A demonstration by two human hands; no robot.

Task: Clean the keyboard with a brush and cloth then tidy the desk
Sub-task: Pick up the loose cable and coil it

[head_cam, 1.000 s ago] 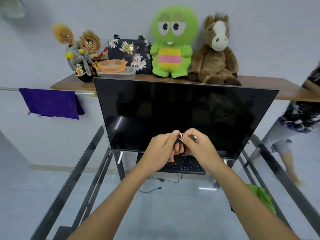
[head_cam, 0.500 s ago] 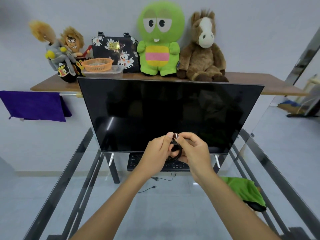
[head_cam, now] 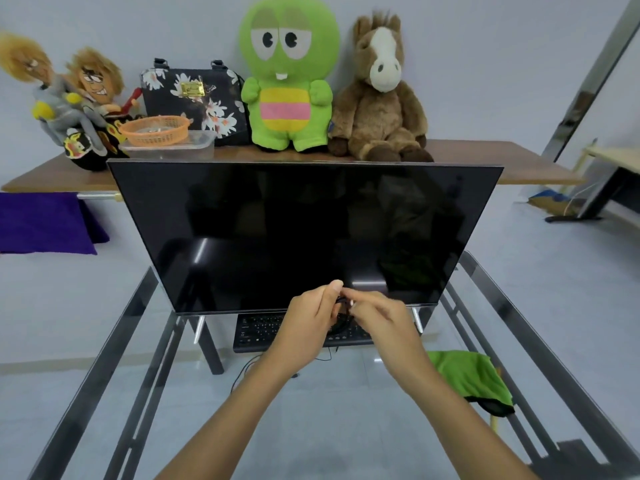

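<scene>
Low in the centre of the frame, both hands meet just above the black flat keyboard (head_cam: pixel 263 330), which lies on the clear glass desk top (head_cam: pixel 311 420) under the lower edge of the large dark monitor (head_cam: pixel 304 233). The left hand (head_cam: pixel 306 318) has its fingers curled round a small bundle of thin black cable (head_cam: pixel 341 318), thumb raised on top. The right hand (head_cam: pixel 375 318) pinches the same bundle from the other side with thumb and forefinger. The hands hide most of the bundle, so I cannot tell for sure whether it is the keyboard's own lead, though a thin black wire (head_cam: pixel 242 372) trails under the glass below the keyboard.

By the look of it this is the tidying part: the lead is being gathered into a coil. Such a cable is light and limp, with some spring in it, so loops will likely slip open unless the left hand pinches them where they cross while the right feeds the loose end. A hard tug could drag the light keyboard along the smooth glass.

The crumpled green cloth (head_cam: pixel 467 379) lies at the lower right of the frame, on the desk near its right rail, well apart from the hands. It is soft and should be easy to take up by a fold. No brush is in view.
</scene>
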